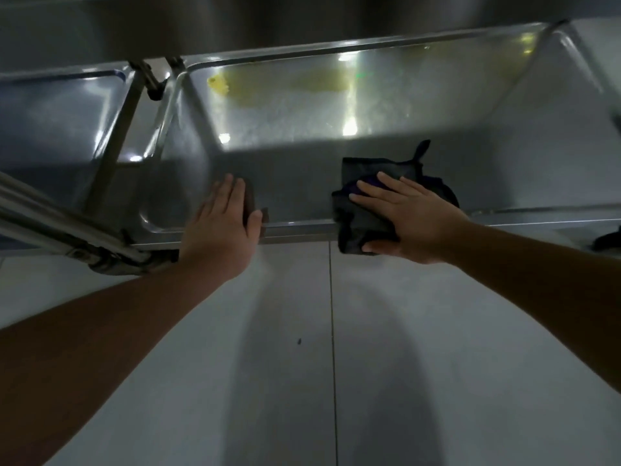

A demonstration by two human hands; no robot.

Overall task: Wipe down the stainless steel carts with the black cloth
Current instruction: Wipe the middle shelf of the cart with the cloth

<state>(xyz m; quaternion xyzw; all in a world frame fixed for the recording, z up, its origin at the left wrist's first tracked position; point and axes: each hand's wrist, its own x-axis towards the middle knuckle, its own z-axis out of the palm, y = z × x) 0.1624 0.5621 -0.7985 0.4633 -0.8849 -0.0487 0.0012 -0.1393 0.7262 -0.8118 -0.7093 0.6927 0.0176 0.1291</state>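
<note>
A stainless steel cart [302, 227] fills the upper half of the view, its tray-like top shelf facing me. The black cloth [366, 216] lies bunched over the shelf's near rim, right of centre. My right hand [410, 216] presses flat on the cloth with straight fingers, the thumb under the cloth's lower edge. My left hand [225, 227] rests flat on the near rim to the left, fingers straight, thumb hooked over the edge. A yellowish stain [242, 89] marks the far part of the shelf.
A second steel cart [60, 116] stands at the left, its handle tubes [67, 227] crossing the lower left corner. A steel wall runs behind both. Pale floor tiles [336, 364] lie below. A dark object [608, 240] shows at the right edge.
</note>
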